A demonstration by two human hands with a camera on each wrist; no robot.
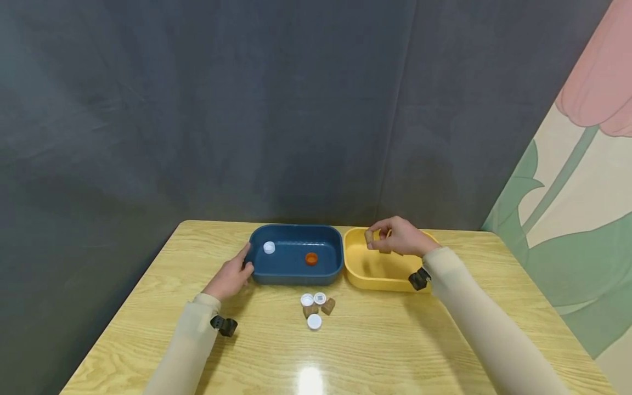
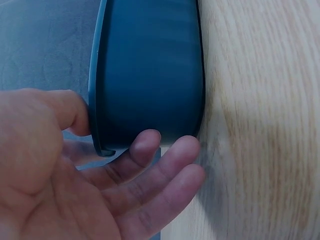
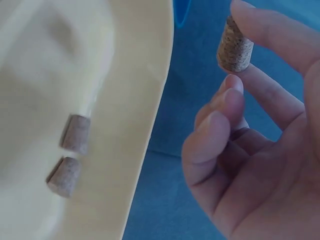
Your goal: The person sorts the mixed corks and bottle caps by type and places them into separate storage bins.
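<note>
My left hand (image 1: 231, 277) holds the left end of a blue tray (image 1: 296, 281), thumb at the rim and the other fingers along the outer wall, as the left wrist view shows. Inside the tray lie a white bottle cap (image 1: 269, 247) and an orange-red bottle cap (image 1: 311, 258). Above the yellow tray (image 1: 367, 283), my right hand (image 1: 401, 237) pinches a cork (image 3: 235, 47) between thumb and index finger, its other fingers curled loosely. Two more corks, one (image 3: 76, 134) beside another (image 3: 65, 177), lie inside the yellow tray in the right wrist view.
In front of the trays, on the wooden table (image 1: 266, 345), sit several white bottle caps (image 1: 314, 321) and two corks, one of them angled (image 1: 328, 306). A dark cloth (image 1: 296, 109) hangs behind the table, and a flower-patterned cloth (image 1: 582, 219) hangs at the right.
</note>
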